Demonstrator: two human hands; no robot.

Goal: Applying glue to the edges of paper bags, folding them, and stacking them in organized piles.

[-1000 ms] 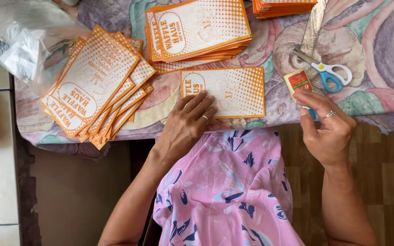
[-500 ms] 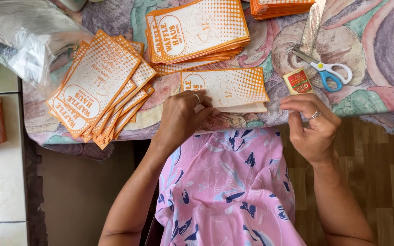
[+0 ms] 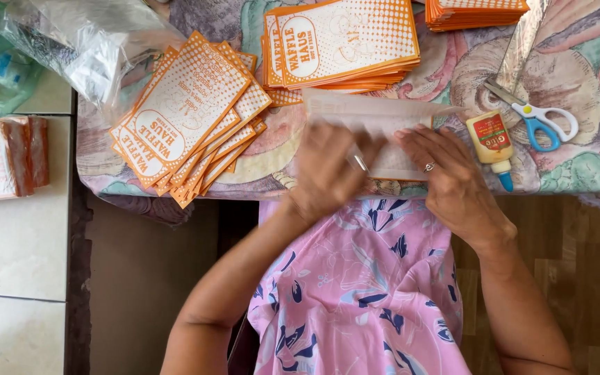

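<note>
A flat paper piece (image 3: 376, 114) lies plain white side up on the patterned tablecloth (image 3: 592, 167), near the table's front edge. My left hand (image 3: 328, 170) is blurred and curled over its near left part. Beside it, my right hand (image 3: 453, 180), with a ring on one finger, presses its fingers flat on the piece's near right part. A small glue bottle (image 3: 492, 142) with a red label and blue tip lies just right of my right hand, untouched.
Scissors (image 3: 539, 118) with blue and white handles lie right of the glue. A fanned stack of orange-and-white printed pieces (image 3: 189, 118) sits at left, another stack (image 3: 342, 45) behind the hands, a third (image 3: 477, 10) at top right. Plastic bags (image 3: 71, 42) are top left, with a wrapped bundle (image 3: 1, 156) at far left.
My right hand has set the glue bottle down on the table and moved left. The printed piece now shows its plain side, and both hands are on it.
</note>
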